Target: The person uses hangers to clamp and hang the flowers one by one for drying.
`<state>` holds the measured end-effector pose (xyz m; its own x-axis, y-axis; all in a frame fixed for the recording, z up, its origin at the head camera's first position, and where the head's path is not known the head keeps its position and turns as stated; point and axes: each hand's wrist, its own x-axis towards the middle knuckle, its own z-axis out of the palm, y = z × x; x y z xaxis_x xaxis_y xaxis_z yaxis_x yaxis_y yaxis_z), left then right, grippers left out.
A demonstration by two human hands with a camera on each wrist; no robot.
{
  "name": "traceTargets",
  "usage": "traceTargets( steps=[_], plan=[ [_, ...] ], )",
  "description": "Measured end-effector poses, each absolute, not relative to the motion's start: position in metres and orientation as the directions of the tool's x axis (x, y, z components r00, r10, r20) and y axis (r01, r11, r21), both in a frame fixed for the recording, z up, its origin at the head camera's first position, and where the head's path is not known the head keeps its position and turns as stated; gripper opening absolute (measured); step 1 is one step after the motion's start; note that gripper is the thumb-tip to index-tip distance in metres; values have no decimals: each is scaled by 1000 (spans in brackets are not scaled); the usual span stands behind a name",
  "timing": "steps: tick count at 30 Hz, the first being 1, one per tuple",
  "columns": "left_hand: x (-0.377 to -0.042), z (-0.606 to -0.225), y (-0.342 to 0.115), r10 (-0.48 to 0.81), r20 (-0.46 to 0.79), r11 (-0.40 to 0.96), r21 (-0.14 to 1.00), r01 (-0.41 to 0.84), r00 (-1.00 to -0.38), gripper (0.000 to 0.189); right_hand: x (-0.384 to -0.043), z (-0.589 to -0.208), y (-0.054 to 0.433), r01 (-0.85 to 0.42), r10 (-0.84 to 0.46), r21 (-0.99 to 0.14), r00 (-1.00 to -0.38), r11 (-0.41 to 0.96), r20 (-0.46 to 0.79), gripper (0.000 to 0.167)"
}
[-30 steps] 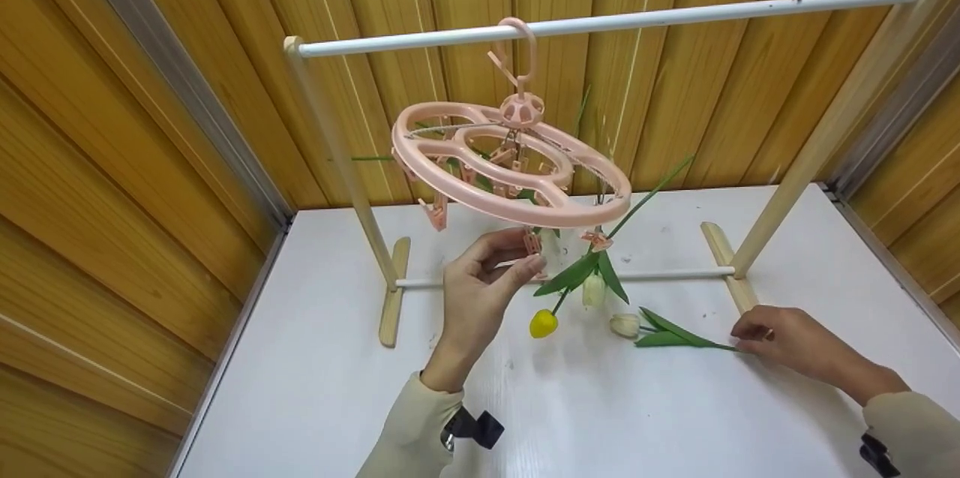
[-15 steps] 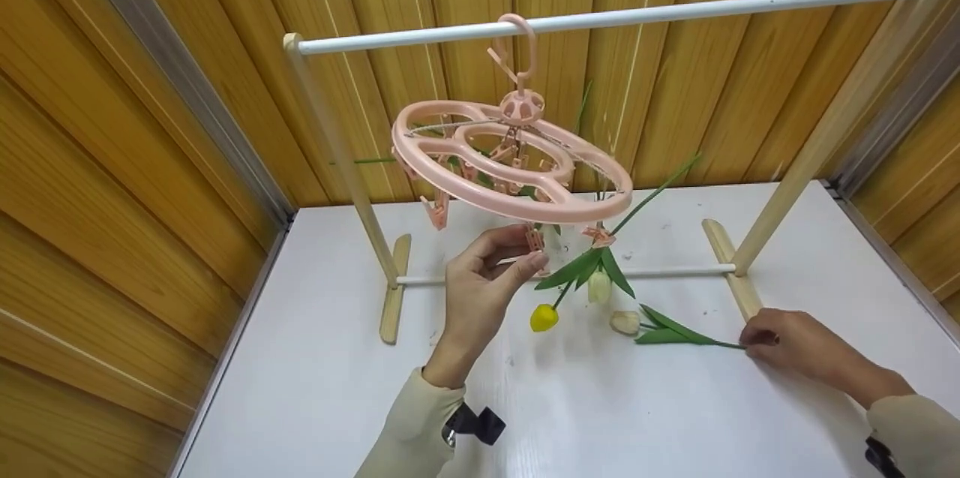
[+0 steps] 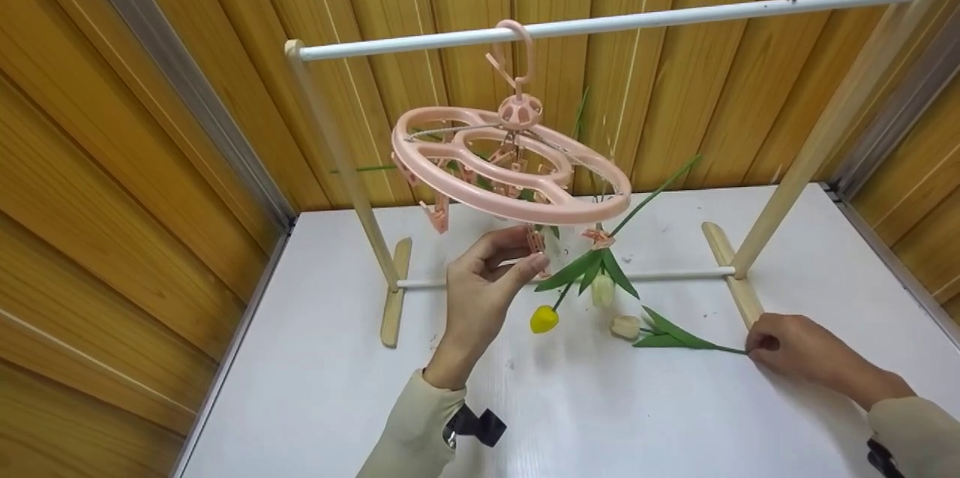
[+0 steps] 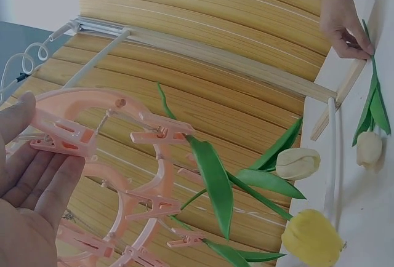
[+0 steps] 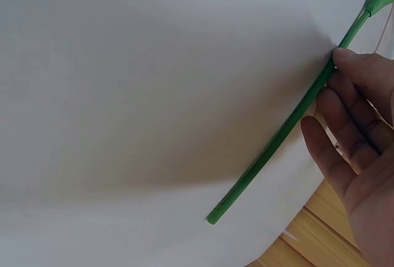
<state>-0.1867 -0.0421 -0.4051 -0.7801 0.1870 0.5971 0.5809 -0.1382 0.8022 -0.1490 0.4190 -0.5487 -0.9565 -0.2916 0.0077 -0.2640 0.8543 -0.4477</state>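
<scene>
My left hand point(image 3: 480, 290) pinches a pink clothes peg point(image 4: 64, 136) between thumb and fingers. That peg hangs under the front rim of a pink round clip hanger point(image 3: 487, 196). In the left wrist view its jaws have nothing between them. My right hand point(image 3: 799, 349) pinches the green stem of a white artificial tulip point(image 3: 625, 326) low over the white table, the bloom pointing left. In the right wrist view the stem's cut end point(image 5: 212, 219) sticks out beyond the fingers. A yellow tulip point(image 3: 544, 319) and another white tulip point(image 3: 602, 290) hang bloom-down near the left hand.
The hanger hooks over the white bar point(image 3: 637, 22) of a wooden rack, whose right post point(image 3: 817, 140) rises behind the right hand. Other pegs, such as one peg point(image 3: 439, 215) at the left, dangle from the hanger. Wood-look panels point(image 3: 712, 88) stand behind.
My right hand has shifted slightly to the right along the stem, while the tulip's bloom stays nearly in place. My left hand keeps its pinch on the peg with hardly any movement.
</scene>
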Motion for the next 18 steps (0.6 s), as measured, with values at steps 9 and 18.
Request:
traceTargets(
  steps=[9,18],
  plan=[
    [-187,-405,-42,182,596,-166,802,573,-782,33,-146,-544,417,-264,-311,-507,-950,821,-8,19],
    [-188,-406,-41,187,594,-179,804,567,-782,33,-147,-533,415,-310,-302,-539,-947,783,106,20]
  ],
)
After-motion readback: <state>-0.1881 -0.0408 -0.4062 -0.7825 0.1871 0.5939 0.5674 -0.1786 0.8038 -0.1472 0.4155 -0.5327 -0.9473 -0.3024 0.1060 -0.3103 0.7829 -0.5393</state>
